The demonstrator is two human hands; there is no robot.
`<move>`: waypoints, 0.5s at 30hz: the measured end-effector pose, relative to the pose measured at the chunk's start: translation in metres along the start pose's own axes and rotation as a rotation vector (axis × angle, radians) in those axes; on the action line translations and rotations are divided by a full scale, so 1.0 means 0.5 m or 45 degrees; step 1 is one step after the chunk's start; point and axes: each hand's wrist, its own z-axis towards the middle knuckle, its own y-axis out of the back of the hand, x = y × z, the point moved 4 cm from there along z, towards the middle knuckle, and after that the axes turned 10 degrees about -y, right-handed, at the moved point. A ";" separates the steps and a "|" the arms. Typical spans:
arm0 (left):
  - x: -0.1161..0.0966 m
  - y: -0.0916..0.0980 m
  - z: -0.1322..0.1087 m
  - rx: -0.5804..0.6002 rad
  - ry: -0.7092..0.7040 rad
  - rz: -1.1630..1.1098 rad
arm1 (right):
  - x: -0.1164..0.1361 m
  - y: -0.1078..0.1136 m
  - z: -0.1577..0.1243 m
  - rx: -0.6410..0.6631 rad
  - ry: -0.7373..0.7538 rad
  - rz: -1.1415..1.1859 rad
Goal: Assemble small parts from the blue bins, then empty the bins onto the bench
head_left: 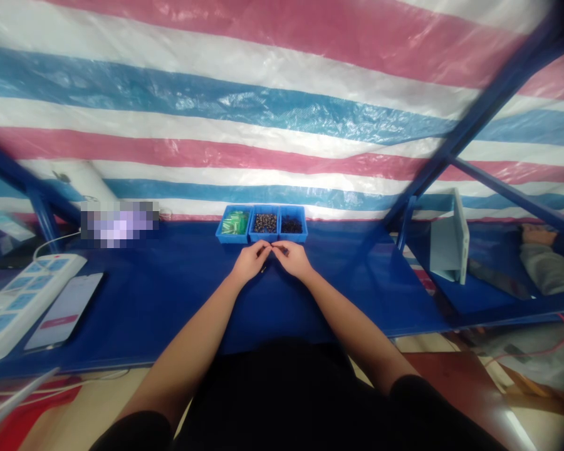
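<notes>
"At the left end of the blue table [160,300], what's lying there?"

"A power strip [31,300], with a phone [63,311] just beside it."

"Moving right?"

"Three blue bins in a row: green pieces [234,223], small dark beads [266,223], then darker beads [292,225]."

"And the hands?"

"Just in front of the bins, the left hand [250,262] and right hand [294,260] nearly meet, fingers closed in a pinch on a small dark piece [282,250], too small to identify. Another dark bit [264,269] lies on the table below them."

"Farther right?"

"Past a pale panel [449,237], another person's hand [538,235] rests by a grey sleeve [548,269]."
</notes>
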 end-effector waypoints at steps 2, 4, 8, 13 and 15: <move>-0.002 0.001 0.000 -0.003 0.005 0.006 | 0.001 0.000 0.000 0.000 0.008 0.006; -0.003 0.001 -0.001 -0.014 0.014 0.004 | 0.001 0.001 0.000 -0.006 0.012 0.003; -0.003 0.001 -0.001 -0.057 0.009 -0.002 | 0.001 0.003 0.002 -0.027 0.001 -0.006; 0.001 -0.001 0.001 -0.050 -0.029 -0.006 | 0.000 0.003 0.002 -0.022 -0.006 -0.004; 0.003 -0.001 0.001 -0.044 -0.023 -0.011 | 0.000 0.003 0.001 -0.017 -0.013 -0.011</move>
